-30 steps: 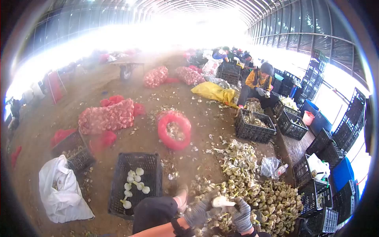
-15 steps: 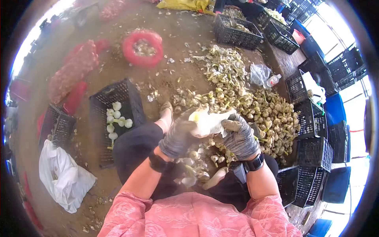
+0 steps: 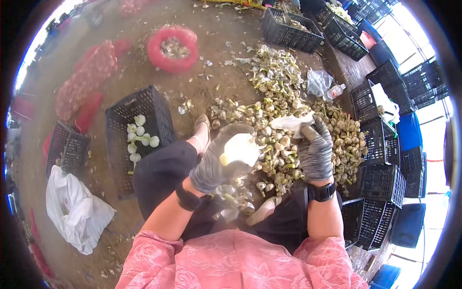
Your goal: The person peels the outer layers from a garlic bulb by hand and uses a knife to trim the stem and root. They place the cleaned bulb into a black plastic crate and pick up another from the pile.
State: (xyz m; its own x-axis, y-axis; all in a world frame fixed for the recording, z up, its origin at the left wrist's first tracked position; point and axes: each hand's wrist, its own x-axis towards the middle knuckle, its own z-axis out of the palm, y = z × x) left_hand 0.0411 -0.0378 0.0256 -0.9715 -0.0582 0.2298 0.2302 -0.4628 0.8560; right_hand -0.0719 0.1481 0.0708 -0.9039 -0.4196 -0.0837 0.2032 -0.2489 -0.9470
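A white peeled garlic bulb point(image 3: 242, 148) lies in the curled fingers of my left hand point(image 3: 211, 164), which wears a grey glove. My right hand point(image 3: 316, 153), gloved the same way, is closed on a pale strip of garlic skin point(image 3: 290, 123) that sticks out to the left of its fingers. The two hands are apart. Below and beyond them spreads a heap of unpeeled garlic point(image 3: 344, 139) with stems on. Several clean white bulbs point(image 3: 140, 131) sit inside a black crate point(image 3: 163, 113) to my left.
A white sack point(image 3: 79, 212) and a pink net bag point(image 3: 192, 48) holding garlic scraps are on the floor at left. Black crates point(image 3: 382, 183) are stacked at right. A plastic bottle point(image 3: 335, 91) lies beyond the heap. Loose peelings point(image 3: 274, 67) cover the far floor.
My hands have moved apart. The right one has gone right with a strip of skin pulled off the bulb; the left one keeps the bulb, now bare and white.
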